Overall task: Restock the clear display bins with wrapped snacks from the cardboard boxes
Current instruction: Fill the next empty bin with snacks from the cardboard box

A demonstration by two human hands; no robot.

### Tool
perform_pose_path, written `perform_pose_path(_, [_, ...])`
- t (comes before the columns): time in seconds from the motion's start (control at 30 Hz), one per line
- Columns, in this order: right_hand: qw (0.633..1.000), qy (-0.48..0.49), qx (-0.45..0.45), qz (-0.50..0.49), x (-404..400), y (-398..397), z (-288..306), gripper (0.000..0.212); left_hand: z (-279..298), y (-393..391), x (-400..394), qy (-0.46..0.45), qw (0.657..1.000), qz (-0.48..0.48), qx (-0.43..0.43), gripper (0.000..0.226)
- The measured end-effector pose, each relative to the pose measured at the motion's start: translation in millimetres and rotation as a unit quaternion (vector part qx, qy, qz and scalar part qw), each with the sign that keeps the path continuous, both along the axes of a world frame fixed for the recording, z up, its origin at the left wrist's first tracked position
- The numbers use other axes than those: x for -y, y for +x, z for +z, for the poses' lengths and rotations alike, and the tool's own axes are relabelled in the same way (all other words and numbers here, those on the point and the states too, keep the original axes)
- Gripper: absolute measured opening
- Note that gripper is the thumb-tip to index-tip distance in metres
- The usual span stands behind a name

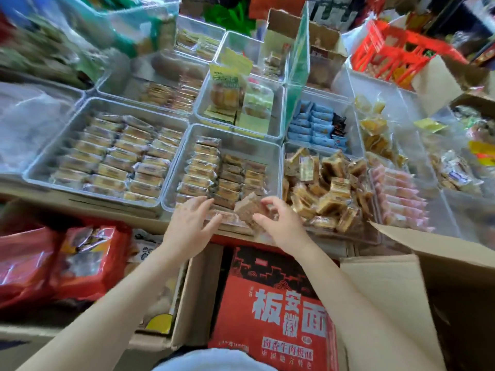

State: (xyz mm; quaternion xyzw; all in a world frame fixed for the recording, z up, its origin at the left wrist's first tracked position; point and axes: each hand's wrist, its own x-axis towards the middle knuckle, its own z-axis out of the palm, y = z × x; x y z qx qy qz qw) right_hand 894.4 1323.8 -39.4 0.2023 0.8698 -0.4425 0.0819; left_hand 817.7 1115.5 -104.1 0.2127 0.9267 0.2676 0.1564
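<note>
A clear display bin (241,145) in the middle holds rows of brown wrapped snack bars. My right hand (278,220) pinches a brown wrapped snack (247,210) at the bin's near right corner, thumb below and fingers curled over it. My left hand (194,223) lies flat with straight fingers on the wrapped snacks at the bin's near edge, just left of that snack. A cardboard box (428,303) with open flaps stands at the lower right; its contents are hidden.
Other clear bins surround it: a wide bin of wrapped bars (88,108) on the left, golden squares (326,191) on the right, blue packets (318,127) behind. A red printed carton (270,303) lies below my arms. Red bags (61,263) sit lower left.
</note>
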Motion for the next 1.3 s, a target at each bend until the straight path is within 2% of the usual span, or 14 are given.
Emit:
perform_pose_path(0.1, [0.996, 0.092, -0.001, 0.002, 4.1, -39.5, -19.2, 0.032, -35.1, -11.7, 19.0, -0.117, 0.990, -0.057, -0.052, 0.082])
perform_pose_path(0.17, [0.992, 0.125, 0.014, 0.021, 11.2, -62.7, -35.3, 0.032, -50.7, -11.1, 26.2, -0.146, 0.982, -0.086, -0.083, 0.080])
perform_pose_path(0.37, [0.977, 0.136, 0.135, 0.094, 35.6, -106.3, -97.6, 0.031, -64.6, -14.1, 29.4, -0.142, 0.976, -0.105, -0.128, 0.071])
perform_pose_path(0.5, [0.974, 0.174, 0.139, 0.045, 46.0, -118.6, -114.7, 0.031, -70.3, -15.1, 33.0, -0.127, 0.975, -0.112, -0.143, 0.077])
perform_pose_path(0.6, [0.975, 0.163, 0.154, 0.014, 46.0, -124.4, -120.5, 0.033, -71.9, -15.0, 33.1, -0.122, 0.976, -0.104, -0.145, 0.080])
perform_pose_path(0.7, [0.972, 0.147, 0.174, 0.060, 40.2, -122.1, -108.7, 0.037, -66.4, -13.6, 31.6, -0.124, 0.979, -0.098, -0.129, 0.079])
perform_pose_path(0.8, [0.975, 0.117, 0.160, 0.097, 23.5, -95.6, -77.8, 0.040, -57.5, -12.5, 28.7, -0.132, 0.983, -0.081, -0.103, 0.072])
perform_pose_path(0.9, [0.990, 0.092, 0.075, 0.082, -12.2, -44.4, -30.6, 0.029, -39.6, -3.7, 14.2, -0.098, 0.991, -0.045, -0.084, 0.058])
perform_pose_path(0.97, [0.998, 0.055, 0.018, 0.037, -42.7, 0.2, 5.6, 0.021, -18.3, 16.3, -10.0, -0.053, 0.994, -0.056, -0.078, 0.050])
perform_pose_path(1.07, [0.993, 0.036, -0.077, -0.087, -94.2, 73.7, 53.0, 0.020, 18.1, 66.7, -68.7, 0.019, 0.990, -0.132, -0.051, 0.039])
perform_pose_path(1.17, [0.965, 0.066, -0.157, -0.199, -149.8, 146.1, 81.5, 0.021, 49.8, 127.0, -140.2, 0.080, 0.967, -0.238, -0.051, 0.036])
perform_pose_path(1.23, [0.946, 0.087, -0.168, -0.262, -189.9, 187.7, 87.0, 0.021, 69.0, 166.0, -187.9, 0.120, 0.946, -0.295, -0.061, 0.036])
perform_pose_path(1.3, [0.939, 0.099, -0.132, -0.302, -232.5, 217.6, 77.7, 0.022, 83.6, 200.4, -231.6, 0.151, 0.929, -0.326, -0.087, 0.039])
